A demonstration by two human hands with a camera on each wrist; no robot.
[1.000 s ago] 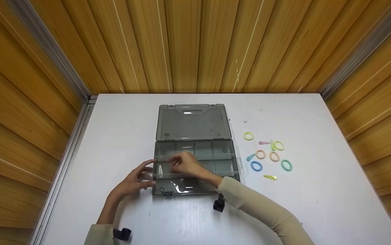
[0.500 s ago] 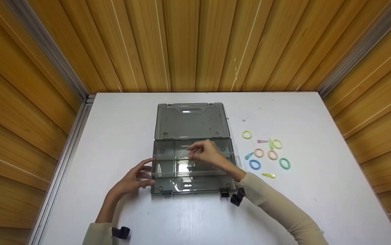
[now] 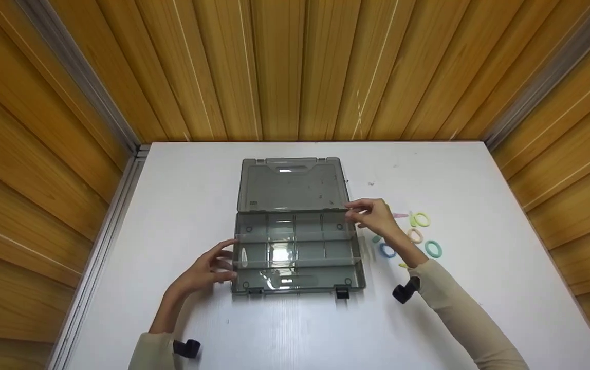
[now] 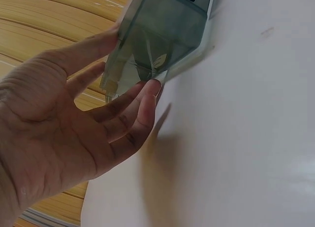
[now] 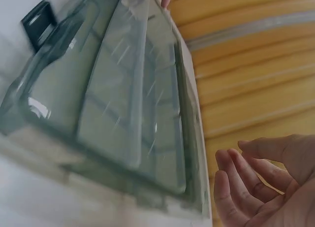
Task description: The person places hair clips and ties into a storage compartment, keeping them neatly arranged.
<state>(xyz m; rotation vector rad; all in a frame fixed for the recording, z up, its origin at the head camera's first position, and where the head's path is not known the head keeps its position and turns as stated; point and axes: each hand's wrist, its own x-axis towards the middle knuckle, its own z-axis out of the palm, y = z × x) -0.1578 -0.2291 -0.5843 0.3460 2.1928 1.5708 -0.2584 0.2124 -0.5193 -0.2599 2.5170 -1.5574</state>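
Note:
A grey translucent divided storage box [image 3: 320, 277] lies on the white table with its lid [image 3: 292, 187] folded back. My left hand [image 3: 200, 272] rests against the box's left side, thumb and fingers spread along the wall. One white hair clip [image 3: 244, 256] lies in the left compartment of the middle row. Past the box's upper right corner hovers my right hand [image 3: 374, 216], its fingers loosely bent; the right wrist view shows nothing between the fingertips [image 5: 224, 182]. Below and beside that hand lie hair ties, including a green one [image 3: 433, 248], and a pink hair clip [image 3: 400, 215].
Two clear divider strips [image 3: 300, 261] run across the box. Black latches [image 3: 342, 293] stick out from its front edge. A blue hair tie [image 3: 387, 250] and a peach one [image 3: 415, 236] are partly near the right forearm. Wood-patterned panels [image 3: 274, 72] stand behind the table.
My right hand has moved right, out of the box's middle compartments, to over the loose hair ties and clips. The left hand keeps its place on the box's side.

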